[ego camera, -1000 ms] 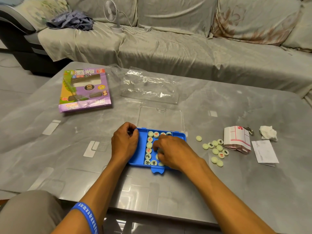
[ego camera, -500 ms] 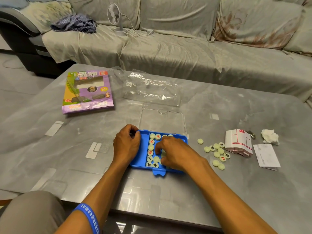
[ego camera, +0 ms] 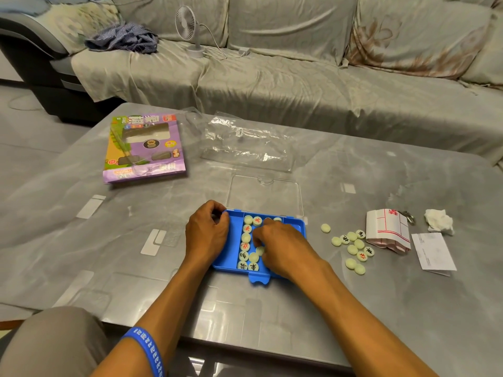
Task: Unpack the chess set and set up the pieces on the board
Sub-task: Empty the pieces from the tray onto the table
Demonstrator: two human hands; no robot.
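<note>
A blue plastic case [ego camera: 234, 240] lies on the grey table with its clear lid [ego camera: 265, 193] folded open behind it. Several pale round chess pieces [ego camera: 246, 238] with red or black characters sit inside. My left hand [ego camera: 206, 232] grips the case's left edge. My right hand [ego camera: 283, 246] reaches into the case, fingers curled over the pieces; whether it holds one is hidden. Several more loose pieces [ego camera: 352, 248] lie on the table to the right. The folded paper board [ego camera: 388, 229] with red lines rests beside them.
A purple game box [ego camera: 144, 149] lies at the far left, crumpled clear wrapping [ego camera: 247, 142] behind the case. A paper slip [ego camera: 432, 253] and a white tissue wad [ego camera: 439, 221] sit at the right. A covered sofa with a small fan [ego camera: 187, 25] stands beyond the table.
My right hand's fingers have shifted slightly among the pieces inside the case. The left hand has kept its hold on the case. The view has dipped a little.
</note>
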